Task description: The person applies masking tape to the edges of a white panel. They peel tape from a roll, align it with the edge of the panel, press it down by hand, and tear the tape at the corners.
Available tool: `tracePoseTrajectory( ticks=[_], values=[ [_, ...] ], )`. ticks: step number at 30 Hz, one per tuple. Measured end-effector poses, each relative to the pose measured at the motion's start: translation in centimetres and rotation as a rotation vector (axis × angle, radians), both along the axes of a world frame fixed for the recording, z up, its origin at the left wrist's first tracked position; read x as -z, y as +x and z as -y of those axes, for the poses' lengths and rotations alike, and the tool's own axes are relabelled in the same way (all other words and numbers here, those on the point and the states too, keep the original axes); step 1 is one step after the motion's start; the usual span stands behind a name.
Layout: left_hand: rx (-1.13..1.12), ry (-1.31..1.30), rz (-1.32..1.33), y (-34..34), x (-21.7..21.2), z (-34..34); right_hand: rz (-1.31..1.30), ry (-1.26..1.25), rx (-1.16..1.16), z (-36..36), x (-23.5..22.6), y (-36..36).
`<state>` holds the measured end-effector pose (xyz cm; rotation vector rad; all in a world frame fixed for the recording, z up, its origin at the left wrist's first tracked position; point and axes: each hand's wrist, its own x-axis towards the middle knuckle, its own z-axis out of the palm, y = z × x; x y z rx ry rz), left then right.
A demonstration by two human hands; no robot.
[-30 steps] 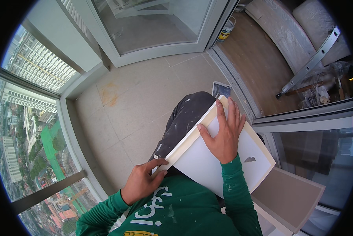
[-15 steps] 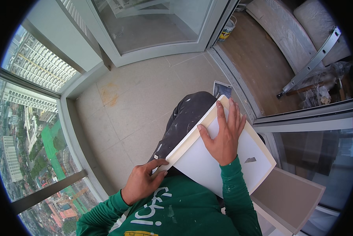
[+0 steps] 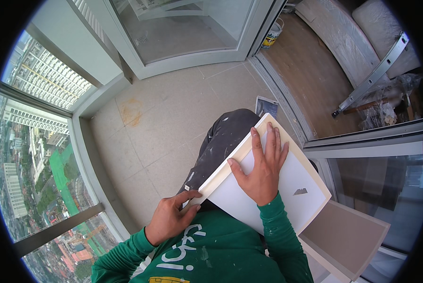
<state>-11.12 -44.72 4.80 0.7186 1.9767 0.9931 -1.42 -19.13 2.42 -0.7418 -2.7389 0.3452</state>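
A white rectangular panel (image 3: 230, 200) with a cream border strip (image 3: 240, 152) round its edges lies tilted across my lap. My left hand (image 3: 172, 213) pinches its near-left corner between thumb and fingers. My right hand (image 3: 263, 174) lies flat on the panel, fingers spread, the fingertips near the far border and the thumb against the left strip. To the right of that hand, a small grey trapezoid piece, like a utility knife blade (image 3: 300, 191), rests on the white face.
A taupe panel with a pale edge (image 3: 346, 233) stands at the lower right. A door track (image 3: 287, 106) divides the tiled floor (image 3: 169, 122) from a wood floor with a paint bucket (image 3: 272, 35), a metal ladder rail (image 3: 372, 75) and plastic-wrapped furniture (image 3: 336, 33). Windows (image 3: 37, 155) line the left.
My right hand has slid a little to the left and nearer along the panel, fingers still spread. My left hand and the panel look unchanged.
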Motion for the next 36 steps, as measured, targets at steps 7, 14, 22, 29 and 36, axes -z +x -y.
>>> tracePoseTrajectory(
  ticks=[7,14,22,29,36],
  values=[
    [0.002,-0.024,0.02,-0.1,-0.3,-0.1,0.013,-0.02,-0.016,0.7,-0.2,0.1],
    [0.016,-0.009,0.004,-0.1,-0.2,0.0,0.026,-0.045,-0.069,2.2,-0.7,0.2],
    [0.008,0.02,-0.007,0.0,-0.1,0.0,-0.002,-0.098,-0.1,3.3,-0.7,0.4],
    [0.009,0.036,-0.024,-0.1,-0.2,-0.1,0.008,-0.154,-0.127,5.0,-0.6,0.7],
    [0.004,0.039,-0.034,0.0,0.0,-0.1,0.006,-0.163,-0.137,5.3,-0.3,0.9]
  ],
)
